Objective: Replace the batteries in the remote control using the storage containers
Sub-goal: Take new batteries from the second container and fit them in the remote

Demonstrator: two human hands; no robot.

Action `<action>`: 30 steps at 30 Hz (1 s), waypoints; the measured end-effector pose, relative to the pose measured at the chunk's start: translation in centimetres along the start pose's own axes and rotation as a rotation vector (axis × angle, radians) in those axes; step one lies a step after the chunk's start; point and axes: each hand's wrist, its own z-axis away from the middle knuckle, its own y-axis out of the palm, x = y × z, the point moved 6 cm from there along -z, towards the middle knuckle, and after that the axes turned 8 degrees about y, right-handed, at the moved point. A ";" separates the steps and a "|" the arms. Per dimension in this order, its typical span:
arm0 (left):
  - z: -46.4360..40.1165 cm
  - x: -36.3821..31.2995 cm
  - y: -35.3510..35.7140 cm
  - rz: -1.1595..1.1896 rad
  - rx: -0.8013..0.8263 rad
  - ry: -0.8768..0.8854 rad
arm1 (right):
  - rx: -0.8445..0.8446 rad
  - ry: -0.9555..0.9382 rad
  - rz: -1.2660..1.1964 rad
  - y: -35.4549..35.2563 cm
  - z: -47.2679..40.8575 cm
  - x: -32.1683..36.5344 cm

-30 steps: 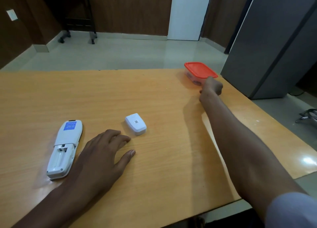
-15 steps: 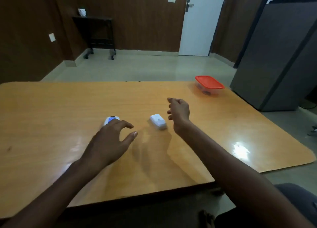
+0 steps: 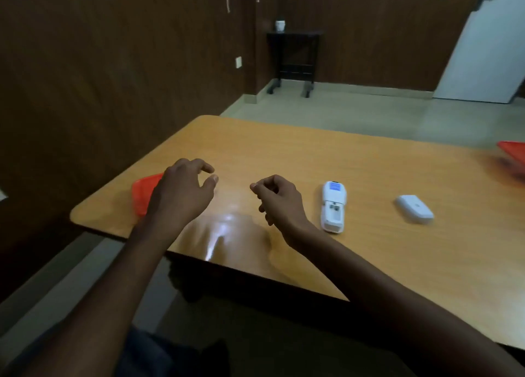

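A white remote point(image 3: 333, 206) lies face down on the wooden table point(image 3: 369, 263), its battery bay uncovered. The white battery cover point(image 3: 414, 208) lies apart to its right. A red-lidded container point(image 3: 142, 196) sits near the table's left corner, partly hidden behind my left hand point(image 3: 184, 195). That hand hovers over the container's right side with fingers spread and curved, holding nothing. My right hand point(image 3: 278, 202) hangs just left of the remote, fingers curled in with thumb and forefinger tips together; I see nothing in it. A second red-lidded container point(image 3: 514, 150) shows at the far right edge.
The table's left edge and rounded corner lie close to the left container. Beyond the table are a tiled floor, dark wood walls, a small black stand point(image 3: 294, 61) and a white door point(image 3: 488, 64).
The view has swung left, showing the left container. My right hand came back from the right container to beside the remote. My left hand moved over the left container.
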 end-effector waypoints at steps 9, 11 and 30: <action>-0.2 7.9 -0.8 -0.170 0.265 -0.537 | 0.335 -0.024 0.197 13.3 -1.2 0.6; -0.5 8.1 -0.6 -0.149 0.240 -0.534 | 0.346 -0.117 0.297 14.2 -1.4 1.0; 2.0 -11.9 11.9 1.710 0.500 -0.691 | -0.222 -0.814 0.461 -12.7 8.4 2.6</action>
